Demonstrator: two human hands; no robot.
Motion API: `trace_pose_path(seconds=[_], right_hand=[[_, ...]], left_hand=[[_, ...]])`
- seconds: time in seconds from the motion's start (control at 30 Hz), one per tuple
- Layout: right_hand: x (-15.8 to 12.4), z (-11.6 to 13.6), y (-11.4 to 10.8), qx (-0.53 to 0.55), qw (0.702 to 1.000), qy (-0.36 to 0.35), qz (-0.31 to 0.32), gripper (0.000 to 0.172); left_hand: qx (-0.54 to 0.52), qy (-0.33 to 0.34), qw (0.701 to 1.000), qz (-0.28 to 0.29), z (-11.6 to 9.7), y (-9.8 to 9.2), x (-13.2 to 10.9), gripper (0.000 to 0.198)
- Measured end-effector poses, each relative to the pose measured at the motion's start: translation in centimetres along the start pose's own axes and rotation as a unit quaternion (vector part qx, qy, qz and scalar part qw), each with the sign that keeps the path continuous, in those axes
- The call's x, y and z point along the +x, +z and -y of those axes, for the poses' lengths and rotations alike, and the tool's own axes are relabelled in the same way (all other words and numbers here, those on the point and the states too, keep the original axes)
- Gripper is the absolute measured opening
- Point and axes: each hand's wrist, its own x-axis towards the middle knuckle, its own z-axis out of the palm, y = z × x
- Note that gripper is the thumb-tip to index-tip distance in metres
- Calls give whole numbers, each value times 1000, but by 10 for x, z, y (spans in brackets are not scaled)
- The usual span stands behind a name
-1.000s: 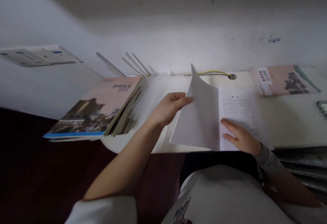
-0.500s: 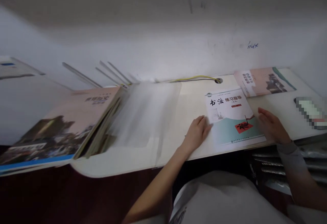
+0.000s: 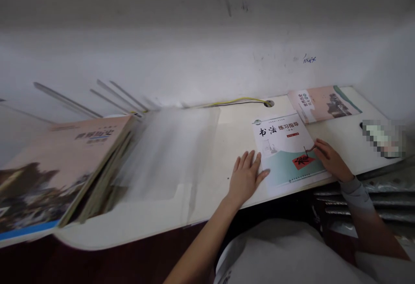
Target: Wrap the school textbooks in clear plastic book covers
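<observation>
A calligraphy workbook point(image 3: 285, 145) with a white and teal cover lies flat and closed on the white desk point(image 3: 227, 135). Against its left edge is my left hand point(image 3: 245, 178), open, fingers spread on the desktop, the thumb reaching onto the cover. My right hand point(image 3: 332, 161) is at the opposite edge of the workbook. Its fingers stretch over the margin near the red diamond, touching it; I see no grip around the book. Behind the workbook's upper right corner lies a pink history booklet point(image 3: 324, 102).
A stack of books topped by a pink history textbook point(image 3: 74, 145) stands at the left. Beside it lies a translucent sheet point(image 3: 175, 145). A yellow cable point(image 3: 236, 100) enters a hole at the back. A pixelated phone-like object point(image 3: 382, 139) lies at the right, above plastic-wrapped items point(image 3: 382, 197).
The view has shifted, sliding the desk scene leftward. My left hand's fingers have spread out more. My right hand has come closer onto the workbook's right edge.
</observation>
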Motion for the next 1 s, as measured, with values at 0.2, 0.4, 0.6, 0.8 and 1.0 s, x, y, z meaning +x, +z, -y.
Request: trace_pose_path(seconds=[0.2,0.4,0.6,0.8,1.0], right_hand=[[-5,36,-21,121,991,36,34,46],[-10,78,7,64,980,-148,119,49],[-28,125,63,-137,921,-320,176,49],[-24,148,79,-214,893,-351,185,50],[-22,154,81,-241,894,-341,162,51]], left_hand=[[-31,-14,999,1,-4,-1,1,64],[-178,-45,982,-38,-5,-11,3,56],[-560,-143,816,-10,-8,-40,-8,44],[-674,-260,691,-36,0,-40,-21,51],[-734,-290,611,-63,0,-40,-20,55]])
